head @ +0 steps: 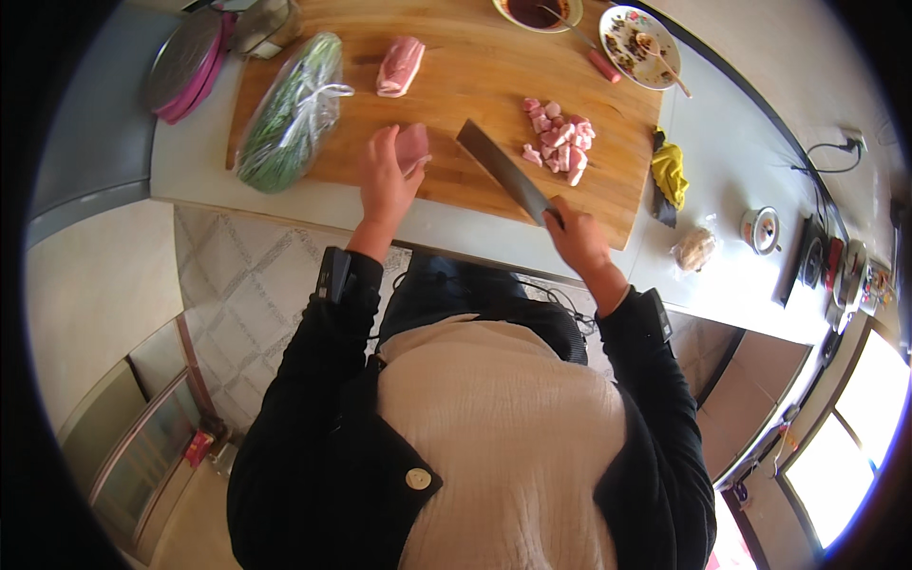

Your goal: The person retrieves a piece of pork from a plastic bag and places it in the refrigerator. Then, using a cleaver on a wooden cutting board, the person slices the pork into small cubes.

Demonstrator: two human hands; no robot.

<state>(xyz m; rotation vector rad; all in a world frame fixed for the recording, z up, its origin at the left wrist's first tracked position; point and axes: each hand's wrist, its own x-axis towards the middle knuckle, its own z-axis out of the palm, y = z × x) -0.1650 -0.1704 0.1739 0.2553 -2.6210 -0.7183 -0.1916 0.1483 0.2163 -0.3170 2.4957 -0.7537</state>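
Observation:
My left hand [385, 171] grips a piece of raw meat [412, 146] over the front part of a large wooden cutting board [456, 78]. In my right hand [578, 235] is the dark handle of a cleaver [506, 171]. Its blade points away and to the left, apart from the meat in my left hand. To the right of the blade lies a heap of cut meat chunks [561, 139]. Farther back on the board rests a slab of raw meat with a pale fat layer [400, 68].
Green leafy vegetables in a clear plastic bag [292, 117] lie at the board's left. Behind right stand a bowl of dark sauce [534, 13] and a plate with food bits [630, 64]. A yellow cloth [668, 171], a wrapped item [695, 248] and a lidded pot [761, 230] are rightward.

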